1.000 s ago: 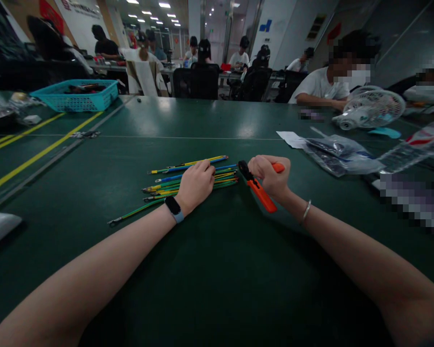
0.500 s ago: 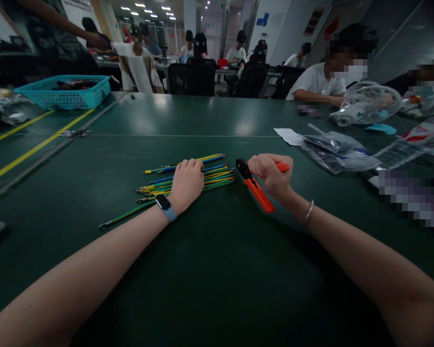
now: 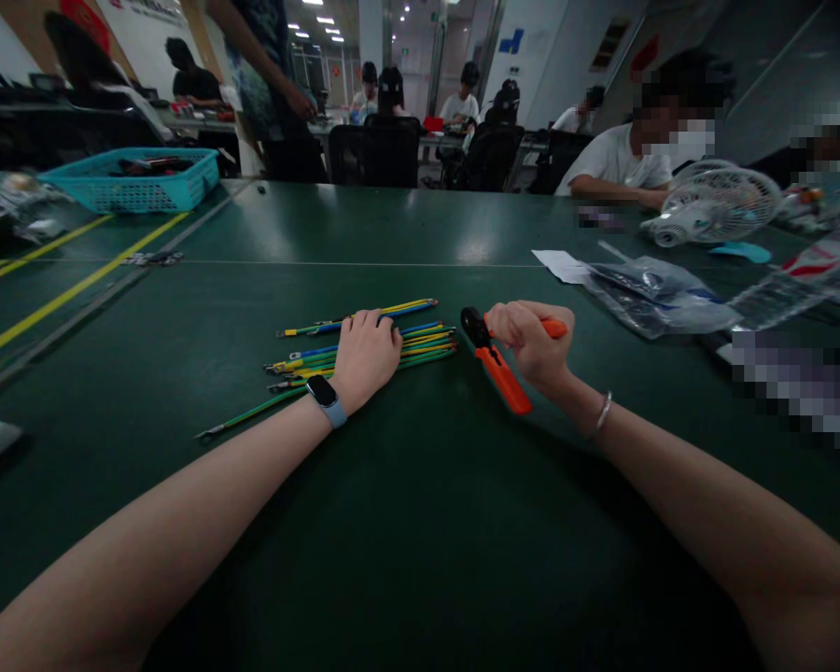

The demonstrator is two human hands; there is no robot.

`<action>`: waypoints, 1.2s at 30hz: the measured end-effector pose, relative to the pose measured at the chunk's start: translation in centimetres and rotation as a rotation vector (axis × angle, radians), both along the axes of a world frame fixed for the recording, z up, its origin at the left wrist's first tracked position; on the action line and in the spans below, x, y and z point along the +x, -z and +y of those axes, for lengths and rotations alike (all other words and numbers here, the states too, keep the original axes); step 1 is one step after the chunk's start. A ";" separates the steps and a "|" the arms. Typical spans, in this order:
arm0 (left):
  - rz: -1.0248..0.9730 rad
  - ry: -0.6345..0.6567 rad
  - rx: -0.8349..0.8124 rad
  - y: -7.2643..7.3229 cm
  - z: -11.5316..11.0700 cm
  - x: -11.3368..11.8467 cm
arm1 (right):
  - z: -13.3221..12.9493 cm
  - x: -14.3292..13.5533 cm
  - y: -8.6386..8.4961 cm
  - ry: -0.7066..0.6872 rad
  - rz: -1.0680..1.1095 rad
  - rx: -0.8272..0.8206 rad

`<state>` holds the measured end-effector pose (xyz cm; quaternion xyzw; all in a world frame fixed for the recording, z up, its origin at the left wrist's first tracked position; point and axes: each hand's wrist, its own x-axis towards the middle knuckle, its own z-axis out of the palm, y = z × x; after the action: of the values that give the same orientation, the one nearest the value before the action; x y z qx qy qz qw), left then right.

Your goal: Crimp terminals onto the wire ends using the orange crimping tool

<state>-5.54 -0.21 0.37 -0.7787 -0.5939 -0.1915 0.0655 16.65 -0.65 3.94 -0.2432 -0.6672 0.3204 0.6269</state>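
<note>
Several yellow, green and blue wires (image 3: 427, 347) with metal end terminals lie in a loose bundle on the green table. My left hand (image 3: 368, 353) rests palm down across them, its fingers curled over the wires and its fingertips hidden. To the right of the bundle, my right hand (image 3: 536, 341) is closed around one orange handle of a crimping tool (image 3: 502, 378). The tool's black jaw end points up and left toward the wire ends, apart from them. Its other orange handle is spread away, slanting down toward me.
A turquoise basket (image 3: 136, 182) with dark items stands at the far left. Clear plastic bags (image 3: 654, 289), a white paper (image 3: 561, 265) and a white fan (image 3: 721, 205) lie at the right. Other people sit beyond the table; one person (image 3: 262, 75) stands at the back left.
The view has shifted slightly. The standing person in the background has moved to the right. My hands hold nearly the same pose on the wires and the crimping tool.
</note>
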 end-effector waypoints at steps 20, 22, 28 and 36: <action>-0.050 0.119 0.115 0.3 0.1 -0.3 | 0.5 0.2 -0.5 0.038 0.099 -0.027; -0.072 0.144 0.123 0.3 0.1 -0.3 | 0.7 0.3 -0.5 0.030 0.117 -0.025; -0.049 0.213 0.104 0.3 0.0 -0.2 | 0.9 0.6 -0.3 0.019 0.147 -0.011; -0.040 0.275 0.063 -0.5 -0.5 0.0 | 0.5 0.4 -0.4 0.027 0.125 -0.011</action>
<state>-5.57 -0.69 0.89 -0.8463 -0.4766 -0.2326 0.0514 17.07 -0.11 4.38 -0.2350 -0.6216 0.3303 0.6702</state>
